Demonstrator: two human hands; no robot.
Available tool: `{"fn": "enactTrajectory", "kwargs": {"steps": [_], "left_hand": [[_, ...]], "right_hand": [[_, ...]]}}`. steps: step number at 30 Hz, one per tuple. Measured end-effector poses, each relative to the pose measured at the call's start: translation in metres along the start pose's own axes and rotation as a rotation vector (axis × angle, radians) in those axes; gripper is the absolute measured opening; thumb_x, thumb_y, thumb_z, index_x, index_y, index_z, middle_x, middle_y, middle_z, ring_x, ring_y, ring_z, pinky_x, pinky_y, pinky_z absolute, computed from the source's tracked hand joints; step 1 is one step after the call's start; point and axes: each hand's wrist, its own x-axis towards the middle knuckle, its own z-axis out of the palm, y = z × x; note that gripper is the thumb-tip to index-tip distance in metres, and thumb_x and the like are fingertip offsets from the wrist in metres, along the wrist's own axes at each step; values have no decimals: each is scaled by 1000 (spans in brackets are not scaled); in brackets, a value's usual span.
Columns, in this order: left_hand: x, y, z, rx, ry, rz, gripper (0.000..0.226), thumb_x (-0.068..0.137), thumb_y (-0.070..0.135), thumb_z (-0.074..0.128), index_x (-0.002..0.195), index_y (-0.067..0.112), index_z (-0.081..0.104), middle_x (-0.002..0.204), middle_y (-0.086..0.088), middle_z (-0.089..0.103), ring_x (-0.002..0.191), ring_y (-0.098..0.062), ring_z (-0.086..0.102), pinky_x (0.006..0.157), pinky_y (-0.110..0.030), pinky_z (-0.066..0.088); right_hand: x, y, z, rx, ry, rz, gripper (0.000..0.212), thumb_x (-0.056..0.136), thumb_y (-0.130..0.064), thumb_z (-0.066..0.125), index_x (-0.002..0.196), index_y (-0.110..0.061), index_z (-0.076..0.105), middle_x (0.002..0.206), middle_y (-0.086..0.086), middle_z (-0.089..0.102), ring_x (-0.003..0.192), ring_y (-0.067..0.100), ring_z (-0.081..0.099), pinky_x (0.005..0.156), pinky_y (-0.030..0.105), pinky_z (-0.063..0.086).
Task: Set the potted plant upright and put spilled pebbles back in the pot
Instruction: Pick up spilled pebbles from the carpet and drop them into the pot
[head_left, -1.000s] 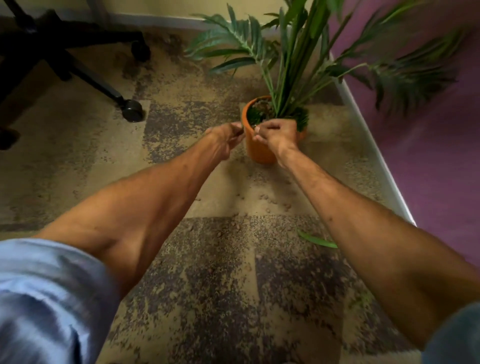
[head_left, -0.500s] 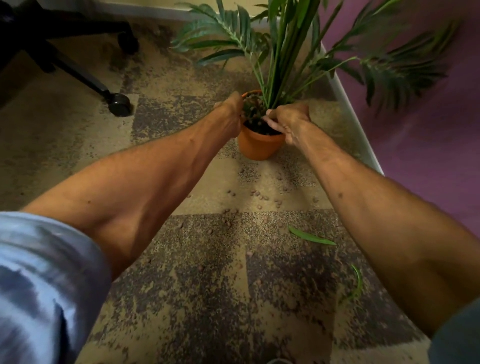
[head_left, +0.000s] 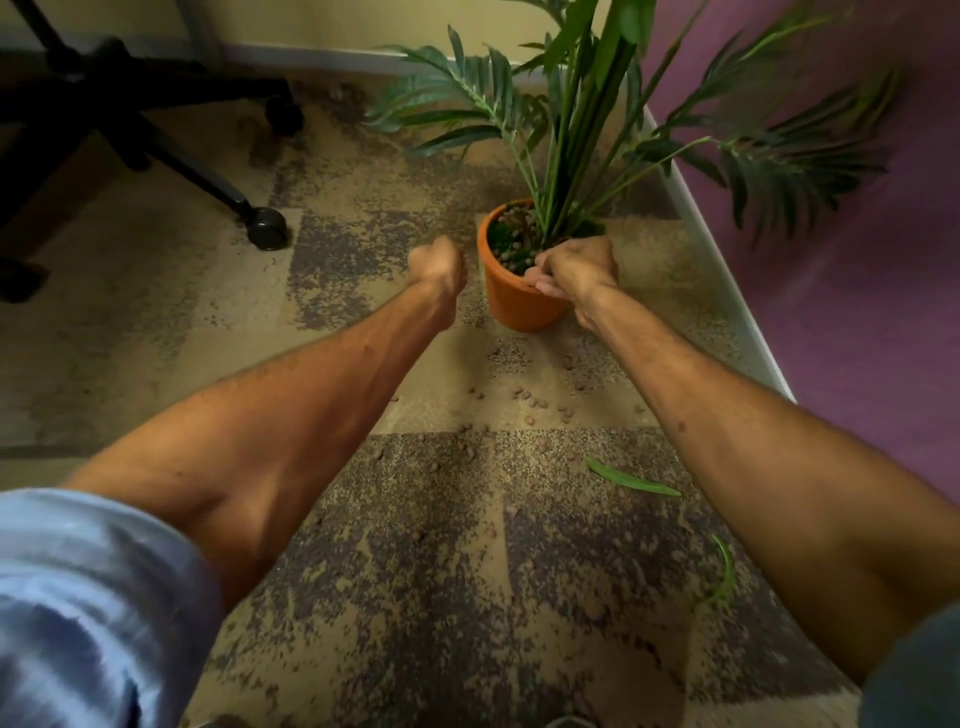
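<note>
- Pot (head_left: 519, 304) upright on carpet; uprighting looks done.
- Right hand (head_left: 574, 270) grasping pot rim; left hand (head_left: 439, 267) clenched just beside pot, contents unseen.
- Pebbles (head_left: 530, 408) scattered near side, uncollected.

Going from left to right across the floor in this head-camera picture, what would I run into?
Chair caster → left hand → orange pot → right hand → white baseboard → purple wall.

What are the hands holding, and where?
The right hand grips the orange pot by its near rim. The left hand is closed beside it, apart; its contents cannot be told.
</note>
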Motion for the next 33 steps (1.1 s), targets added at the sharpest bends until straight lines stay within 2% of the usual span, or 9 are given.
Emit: {"fn": "enactTrajectory", "kwargs": {"steps": [3, 6, 11, 13, 17, 20, 25, 29, 33], "left_hand": [[-5, -27, -31, 73, 14, 10, 30, 100, 20, 46, 101, 11, 75, 89, -8, 73, 81, -24, 67, 69, -33, 51], [-6, -58, -74, 220, 60, 16, 48, 77, 37, 52, 108, 12, 80, 109, -11, 80, 105, -30, 74, 94, -44, 59], [-18, -96, -142, 440, 11, 114, 34, 99, 12, 57, 128, 16, 76, 128, -8, 76, 107, -25, 70, 90, -30, 53], [-21, -112, -175, 580, 13, 131, 32, 100, 15, 63, 129, 17, 75, 129, -7, 76, 119, -25, 70, 103, -32, 54], [-33, -141, -241, 849, 65, 183, 43, 92, 31, 63, 134, 22, 70, 129, -4, 76, 122, -26, 70, 105, -42, 58], [-37, -144, -269, 1009, 70, 330, 56, 92, 16, 61, 148, 19, 57, 146, -11, 61, 137, -33, 53, 117, -45, 47], [-17, -134, -282, 1213, -172, 344, 79, 96, 3, 61, 167, 24, 33, 173, -2, 30, 157, -30, 27, 130, -49, 26], [-3, -138, -282, 1333, -236, 405, 76, 95, 2, 66, 164, 21, 39, 170, -1, 35, 154, -29, 33, 131, -41, 25], [-1, -139, -280, 1307, -132, 525, 52, 88, 0, 76, 137, 14, 63, 140, -5, 59, 119, -25, 65, 105, -36, 56]], "right_hand": [[-23, 15, 30, -17, -71, -21, 19, 104, -2, 52, 93, -3, 67, 77, 14, 76, 45, 7, 69, 38, 16, 50], [-50, 47, 64, -93, -217, 9, 25, 104, -1, 48, 88, -6, 67, 77, 12, 75, 50, 10, 71, 42, 20, 53], [-74, 113, 107, -285, -366, 52, 31, 92, 0, 49, 71, -16, 65, 78, 12, 77, 54, 17, 69, 48, 25, 57], [-72, 134, 120, -387, -370, 32, 19, 79, -14, 53, 67, -15, 67, 77, 7, 79, 64, 23, 74, 69, 41, 67], [-80, 142, 141, -608, -385, -92, 22, 78, -18, 57, 92, -21, 73, 105, 0, 79, 105, 23, 73, 97, 36, 59], [-96, 130, 159, -730, -468, -286, 45, 86, -13, 64, 130, -23, 69, 123, 0, 72, 114, 19, 69, 99, 31, 56], [-100, 131, 183, -981, -511, -546, 50, 91, -8, 63, 139, -21, 61, 133, 6, 57, 127, 28, 56, 100, 42, 56], [-92, 139, 191, -1055, -467, -540, 34, 99, -14, 62, 133, -19, 59, 129, 7, 52, 119, 28, 55, 88, 38, 50], [-90, 145, 198, -1026, -461, -516, 22, 101, -15, 60, 123, -13, 58, 118, 7, 53, 98, 24, 55, 77, 32, 41]]}}
